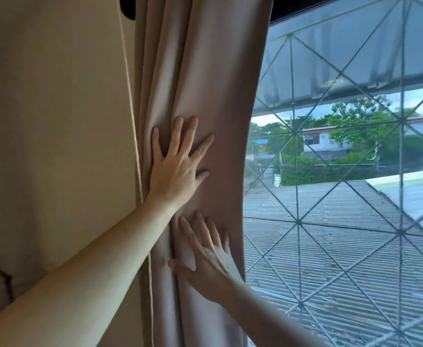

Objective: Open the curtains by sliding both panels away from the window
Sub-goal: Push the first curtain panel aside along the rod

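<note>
A beige curtain panel [205, 78] hangs bunched in folds at the left edge of the window [343, 196]. My left hand [177, 166] lies flat on the folds with its fingers spread, pressing the cloth. Just below it, my right hand [205, 261] also rests flat on the curtain, fingers apart, near the panel's window-side edge. Neither hand grips the fabric. No second panel is in view.
A cream wall [55, 121] fills the left side, with a thin cord [140, 171] hanging beside the curtain. The window glass carries a diamond-pattern metal grille [403, 231]. Outside lie a corrugated roof, trees and houses.
</note>
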The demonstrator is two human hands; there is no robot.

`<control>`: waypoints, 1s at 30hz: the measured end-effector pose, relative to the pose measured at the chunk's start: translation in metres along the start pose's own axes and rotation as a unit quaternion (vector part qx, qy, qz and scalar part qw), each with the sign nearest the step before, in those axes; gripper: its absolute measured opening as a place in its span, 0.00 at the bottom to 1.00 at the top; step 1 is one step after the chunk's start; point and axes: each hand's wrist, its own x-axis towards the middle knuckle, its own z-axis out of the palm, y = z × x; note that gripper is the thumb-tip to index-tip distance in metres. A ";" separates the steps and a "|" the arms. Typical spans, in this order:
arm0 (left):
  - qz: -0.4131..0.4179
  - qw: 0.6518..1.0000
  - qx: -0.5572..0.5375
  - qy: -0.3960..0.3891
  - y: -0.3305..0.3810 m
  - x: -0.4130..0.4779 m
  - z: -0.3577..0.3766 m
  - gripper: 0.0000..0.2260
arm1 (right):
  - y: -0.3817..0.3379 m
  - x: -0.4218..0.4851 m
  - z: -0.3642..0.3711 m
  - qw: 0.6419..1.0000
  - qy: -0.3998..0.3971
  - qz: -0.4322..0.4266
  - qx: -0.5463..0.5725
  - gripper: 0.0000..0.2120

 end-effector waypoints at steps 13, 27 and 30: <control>-0.026 0.997 0.060 -0.028 -0.053 -0.018 0.031 0.41 | -0.016 0.049 0.044 0.998 -0.018 -0.057 0.014 0.44; -0.037 0.997 0.059 -0.031 -0.075 -0.023 0.052 0.40 | -0.029 0.076 0.074 0.998 -0.032 -0.046 0.034 0.44; -0.034 0.997 0.052 -0.036 -0.076 -0.025 0.048 0.40 | -0.033 0.076 0.075 0.998 -0.029 -0.043 0.036 0.44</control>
